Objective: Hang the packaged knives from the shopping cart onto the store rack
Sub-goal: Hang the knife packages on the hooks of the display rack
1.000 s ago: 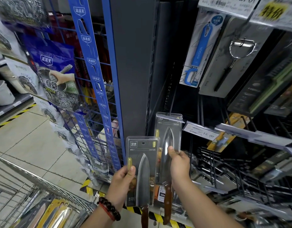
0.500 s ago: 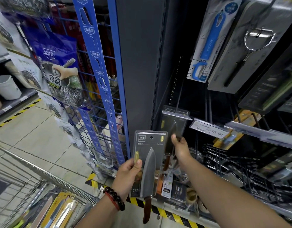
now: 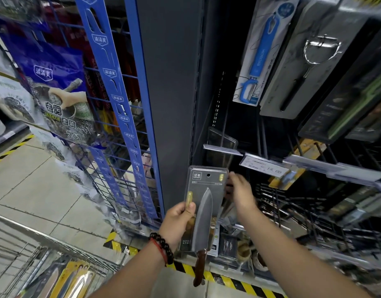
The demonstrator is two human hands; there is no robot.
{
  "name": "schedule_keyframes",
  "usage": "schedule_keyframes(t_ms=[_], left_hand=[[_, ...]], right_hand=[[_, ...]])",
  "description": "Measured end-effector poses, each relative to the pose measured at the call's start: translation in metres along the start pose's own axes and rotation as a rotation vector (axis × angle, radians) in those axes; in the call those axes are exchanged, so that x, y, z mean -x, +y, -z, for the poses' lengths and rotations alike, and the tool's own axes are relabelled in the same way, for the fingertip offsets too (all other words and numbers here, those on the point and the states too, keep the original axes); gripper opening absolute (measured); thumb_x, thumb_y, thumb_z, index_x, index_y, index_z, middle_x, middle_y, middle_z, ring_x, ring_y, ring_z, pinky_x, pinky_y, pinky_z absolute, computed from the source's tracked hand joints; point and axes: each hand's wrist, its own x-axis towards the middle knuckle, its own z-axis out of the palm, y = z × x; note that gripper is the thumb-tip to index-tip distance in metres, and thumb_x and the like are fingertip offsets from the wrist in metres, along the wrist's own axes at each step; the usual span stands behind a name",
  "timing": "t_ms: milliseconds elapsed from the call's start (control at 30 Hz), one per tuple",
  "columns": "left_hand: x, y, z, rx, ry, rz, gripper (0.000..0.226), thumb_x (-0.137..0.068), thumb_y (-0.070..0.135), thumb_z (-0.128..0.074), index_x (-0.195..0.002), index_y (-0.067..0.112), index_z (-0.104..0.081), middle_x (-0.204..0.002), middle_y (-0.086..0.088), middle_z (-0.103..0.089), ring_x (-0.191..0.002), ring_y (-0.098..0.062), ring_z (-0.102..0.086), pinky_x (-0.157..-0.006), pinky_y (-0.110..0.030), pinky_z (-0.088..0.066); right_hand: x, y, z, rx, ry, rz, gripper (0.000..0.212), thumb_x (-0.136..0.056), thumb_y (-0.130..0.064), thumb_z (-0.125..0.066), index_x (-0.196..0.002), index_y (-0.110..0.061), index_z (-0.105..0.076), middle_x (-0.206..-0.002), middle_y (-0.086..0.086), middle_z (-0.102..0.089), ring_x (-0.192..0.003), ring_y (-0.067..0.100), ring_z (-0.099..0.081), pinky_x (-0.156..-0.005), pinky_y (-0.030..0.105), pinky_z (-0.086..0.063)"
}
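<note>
Head view: cart at 7 o'clock holds more knives. Left hand pinches the knife pack upright, hang-hole topmost, likely for hooking. Right hand, blurred, reaches past it; grip unclear. Rack hook at 12 o'clock.

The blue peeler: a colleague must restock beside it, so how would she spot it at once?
Start at the grey upright post and look right, to the top row of hanging packs. The blue peeler is the first pack there, left of the steel peeler. It alone has a bright blue handle on a pale card.
</note>
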Motion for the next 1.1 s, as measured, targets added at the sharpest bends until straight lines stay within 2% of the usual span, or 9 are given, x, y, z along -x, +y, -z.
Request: schedule_keyframes(t_ms=[67,133,300,400,500,600,767,900,1100], left_hand=[[-0.004,0.001,-0.005,0.040,0.017,0.035,0.030,-0.095,0.040,-0.052,-0.097,0.015,-0.067,-0.095,-0.004,-0.065,-0.089,-0.017,-0.057,-0.081,-0.033,-0.046],[-0.005,0.005,-0.010,0.059,0.010,0.046,0.031,-0.094,0.041,-0.053,-0.098,0.015,-0.069,-0.094,-0.006,-0.067,-0.089,-0.021,-0.060,-0.084,-0.036,-0.047],[-0.005,0.011,-0.020,0.068,-0.010,0.027,0.020,-0.096,0.033,-0.053,-0.089,0.018,-0.064,-0.079,0.001,-0.063,-0.064,-0.006,-0.057,-0.057,-0.017,-0.045],[-0.004,0.015,-0.015,-0.152,0.213,-0.188,0.013,-0.088,0.033,-0.064,-0.095,0.026,-0.055,-0.099,0.004,-0.055,-0.085,-0.008,-0.057,-0.072,-0.020,-0.046],[0.005,0.036,-0.006,-0.290,0.540,-0.438,0.047,-0.081,0.028,-0.072,-0.121,0.028,-0.048,-0.128,0.010,-0.033,-0.121,-0.011,-0.038,-0.098,-0.025,-0.037],[0.002,0.060,0.007,-0.424,0.582,-0.557,0.079,-0.078,0.034,-0.075,-0.143,0.036,-0.030,-0.150,0.008,-0.011,-0.141,-0.018,-0.012,-0.108,-0.030,-0.020],[-0.016,0.090,0.011,-0.591,0.548,-0.618,0.094,-0.078,0.045,-0.072,-0.141,0.057,-0.003,-0.156,0.008,0.007,-0.146,-0.022,0.003,-0.117,-0.049,-0.013],[-0.024,0.088,0.008,-0.616,0.595,-0.648,0.092,-0.081,0.040,-0.072,-0.140,0.057,-0.003,-0.157,-0.007,0.002,-0.145,-0.029,-0.002,-0.115,-0.057,-0.018],[-0.029,0.085,0.012,-0.655,0.636,-0.673,0.092,-0.082,0.036,-0.072,-0.140,0.057,-0.004,-0.155,-0.007,-0.003,-0.142,-0.030,-0.007,-0.112,-0.058,-0.023]], right_hand=[[0.038,0.008,0.003,-0.137,-0.157,-0.025,0.032,-0.101,-0.036,-0.047,-0.110,-0.013,-0.067,-0.108,0.008,-0.072,-0.100,0.027,-0.067,-0.091,0.043,-0.051],[0.062,0.018,0.005,-0.114,-0.253,0.006,0.026,-0.100,-0.029,-0.050,-0.115,-0.015,-0.066,-0.110,0.006,-0.073,-0.103,0.023,-0.068,-0.092,0.041,-0.052],[0.067,0.021,0.003,-0.081,-0.217,0.087,0.019,-0.092,0.002,-0.058,-0.105,-0.010,-0.065,-0.102,0.017,-0.073,-0.094,0.034,-0.067,-0.088,0.048,-0.052],[0.066,0.014,0.001,-0.066,-0.178,0.112,0.017,-0.092,0.006,-0.056,-0.097,-0.009,-0.063,-0.091,0.010,-0.074,-0.085,0.024,-0.067,-0.080,0.040,-0.053],[0.062,0.007,-0.002,-0.039,-0.148,0.145,0.017,-0.093,0.005,-0.055,-0.096,-0.011,-0.062,-0.090,0.005,-0.074,-0.087,0.020,-0.068,-0.084,0.040,-0.054],[0.055,0.002,-0.004,-0.030,-0.130,0.168,0.010,-0.094,-0.002,-0.058,-0.093,-0.011,-0.060,-0.092,0.009,-0.072,-0.089,0.026,-0.069,-0.089,0.048,-0.054],[0.045,0.001,-0.006,-0.086,-0.088,0.168,0.013,-0.091,-0.009,-0.062,-0.083,-0.016,-0.054,-0.088,0.012,-0.057,-0.084,0.027,-0.058,-0.094,0.063,-0.046],[0.038,-0.004,-0.005,-0.106,-0.067,0.154,0.011,-0.093,-0.005,-0.060,-0.086,-0.014,-0.057,-0.090,0.013,-0.058,-0.086,0.027,-0.057,-0.095,0.061,-0.046],[0.027,-0.005,-0.006,-0.109,-0.059,0.148,0.009,-0.087,-0.021,-0.067,-0.095,-0.020,-0.064,-0.107,0.027,-0.062,-0.105,0.041,-0.063,-0.101,0.060,-0.046]])
